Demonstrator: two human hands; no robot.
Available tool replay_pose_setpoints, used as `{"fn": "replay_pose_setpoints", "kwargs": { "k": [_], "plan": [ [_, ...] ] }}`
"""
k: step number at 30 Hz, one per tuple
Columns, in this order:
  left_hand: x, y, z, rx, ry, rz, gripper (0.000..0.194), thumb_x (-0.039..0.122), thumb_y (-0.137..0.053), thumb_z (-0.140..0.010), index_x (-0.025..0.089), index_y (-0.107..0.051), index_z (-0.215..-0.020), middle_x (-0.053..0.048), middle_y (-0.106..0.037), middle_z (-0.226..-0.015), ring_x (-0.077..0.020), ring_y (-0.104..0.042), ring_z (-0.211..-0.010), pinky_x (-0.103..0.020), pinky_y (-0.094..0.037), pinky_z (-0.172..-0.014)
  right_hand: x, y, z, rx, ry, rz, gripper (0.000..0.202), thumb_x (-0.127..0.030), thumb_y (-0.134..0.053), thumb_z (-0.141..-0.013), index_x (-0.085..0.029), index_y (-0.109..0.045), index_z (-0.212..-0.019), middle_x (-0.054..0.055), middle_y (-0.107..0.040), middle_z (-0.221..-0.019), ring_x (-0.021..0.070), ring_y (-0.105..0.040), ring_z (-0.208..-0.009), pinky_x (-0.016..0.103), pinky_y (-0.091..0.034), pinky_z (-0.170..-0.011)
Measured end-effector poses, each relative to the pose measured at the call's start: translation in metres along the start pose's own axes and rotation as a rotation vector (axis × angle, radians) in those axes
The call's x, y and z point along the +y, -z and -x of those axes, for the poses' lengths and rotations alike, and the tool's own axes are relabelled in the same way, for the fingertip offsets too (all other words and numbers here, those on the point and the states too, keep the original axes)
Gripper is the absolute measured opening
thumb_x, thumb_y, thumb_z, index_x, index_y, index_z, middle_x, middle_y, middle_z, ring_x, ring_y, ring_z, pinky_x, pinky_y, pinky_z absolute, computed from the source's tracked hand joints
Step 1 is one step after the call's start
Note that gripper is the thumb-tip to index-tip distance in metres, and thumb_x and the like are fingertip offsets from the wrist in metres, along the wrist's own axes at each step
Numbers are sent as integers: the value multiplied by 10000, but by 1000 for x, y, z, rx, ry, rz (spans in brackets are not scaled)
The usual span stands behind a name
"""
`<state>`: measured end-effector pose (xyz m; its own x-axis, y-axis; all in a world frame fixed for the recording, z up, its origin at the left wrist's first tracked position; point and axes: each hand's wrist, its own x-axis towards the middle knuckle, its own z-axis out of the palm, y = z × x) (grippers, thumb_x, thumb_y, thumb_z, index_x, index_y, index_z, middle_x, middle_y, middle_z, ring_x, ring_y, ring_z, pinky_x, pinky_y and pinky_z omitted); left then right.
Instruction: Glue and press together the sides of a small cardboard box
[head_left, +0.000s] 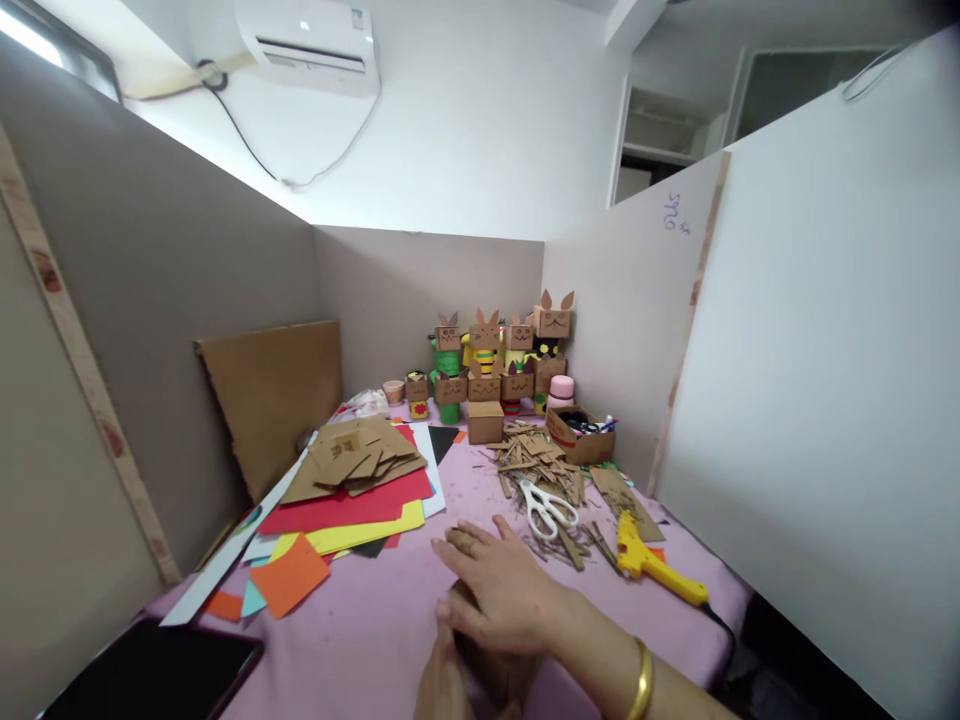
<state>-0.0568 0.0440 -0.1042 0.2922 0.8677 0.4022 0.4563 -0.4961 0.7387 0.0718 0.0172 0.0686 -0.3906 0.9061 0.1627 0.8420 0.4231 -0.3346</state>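
In the head view, a brown cardboard piece (487, 660) is at the near edge of the surface (375, 610), around its middle. The right hand (506, 590) lies across it palm down, fingers stretched out, a ring on one finger. The left hand (441, 670) is at the piece's left side, its thumb up close to the right hand, so the two are together over the cardboard. Most of the piece is covered; it seems folded, and I cannot tell how firmly the left hand grips it.

Toward the right edge lie a yellow glue gun (660, 572) and, further in, white scissors (551, 508) by a heap of cardboard scraps (532, 450). Beyond the heap, near the far-right corner, sits an open box (579, 445) of tools. Cardboard-headed figures (484, 340) stand in rows along the far edge. Toward the left edge, cut cardboard sheets (349, 455) rest on coloured paper (345, 512). A dark-screened device (150, 675) occupies the near-left corner.
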Motion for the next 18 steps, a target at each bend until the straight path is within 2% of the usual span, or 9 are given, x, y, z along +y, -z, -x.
{"fn": "replay_pose_setpoints", "kwargs": {
  "k": [2, 3, 5, 7, 9, 12, 14, 16, 18],
  "plan": [
    [-4, -6, -1, -8, 10, -8, 477, 476, -582, -858, 229, -510, -1260, -94, -533, -1320, -286, -521, -1189, -543, -412, -993, -2, -3, 2, -1, -6, -8, 664, -529, -461, -881, -197, -357, -1446, 185, -431, -1461, 326, -325, -1378, 634, -186, -1096],
    [-5, -9, -1, -15, 18, -14, 501, 471, -622, -822, 230, -523, -1249, -96, -540, -1319, -300, -511, -1204, -548, -401, -1007, -2, -4, 3, -5, -11, -12, 669, -532, -474, -874, -198, -366, -1443, 186, -439, -1455, 329, -336, -1372, 628, -208, -1091],
    [-9, -11, -1, -32, 35, -29, 620, 428, -740, -660, 216, -564, -1215, -119, -581, -1278, -363, -492, -1230, -565, -379, -1038, -2, -7, 3, -11, -19, -17, 670, -539, -478, -870, -201, -375, -1440, 187, -441, -1453, 334, -342, -1369, 622, -221, -1088],
    [-11, -9, 0, -46, 54, -44, 723, 348, -780, -489, 188, -608, -1173, -155, -632, -1204, -441, -482, -1228, -582, -369, -1055, -2, -9, 3, -19, -23, -14, 667, -544, -468, -875, -201, -377, -1440, 188, -435, -1457, 339, -337, -1371, 625, -212, -1089],
    [-9, -3, 2, -74, 44, -47, 788, 329, -755, -438, 145, -604, -1189, -191, -631, -1209, -473, -467, -1234, -575, -358, -1069, -1, -9, 3, -31, -24, -8, 669, -550, -464, -876, -199, -381, -1439, 191, -432, -1459, 346, -341, -1367, 630, -217, -1083],
    [8, 7, 7, -108, 16, -42, 867, 311, -687, -492, 66, -493, -1300, -243, -529, -1337, -446, -418, -1290, -539, -328, -1092, -2, -10, 3, -44, -19, 9, 666, -548, -468, -875, -200, -384, -1437, 187, -436, -1457, 347, -345, -1364, 629, -223, -1078],
    [29, 14, 10, -78, 26, -42, 888, 245, -617, -528, 27, -394, -1359, -263, -460, -1395, -415, -373, -1331, -526, -293, -1109, -2, -10, 3, -47, -14, 20, 664, -546, -469, -875, -195, -390, -1433, 188, -442, -1452, 347, -348, -1361, 625, -223, -1077],
    [50, 20, 12, -21, 22, 1, 859, 195, -574, -543, 72, -375, -1370, -229, -459, -1406, -375, -412, -1314, -501, -314, -1099, -2, -10, 3, -46, -11, 30, 667, -550, -463, -877, -185, -393, -1431, 193, -443, -1450, 347, -345, -1362, 619, -222, -1076],
    [66, 26, 13, -34, -5, 44, 777, 185, -563, -580, 117, -419, -1341, -196, -499, -1380, -352, -434, -1300, -467, -357, -1075, -1, -10, 3, -44, -9, 40, 661, -550, -459, -880, -184, -397, -1428, 188, -446, -1448, 344, -348, -1359, 608, -223, -1074]
  ]
}}
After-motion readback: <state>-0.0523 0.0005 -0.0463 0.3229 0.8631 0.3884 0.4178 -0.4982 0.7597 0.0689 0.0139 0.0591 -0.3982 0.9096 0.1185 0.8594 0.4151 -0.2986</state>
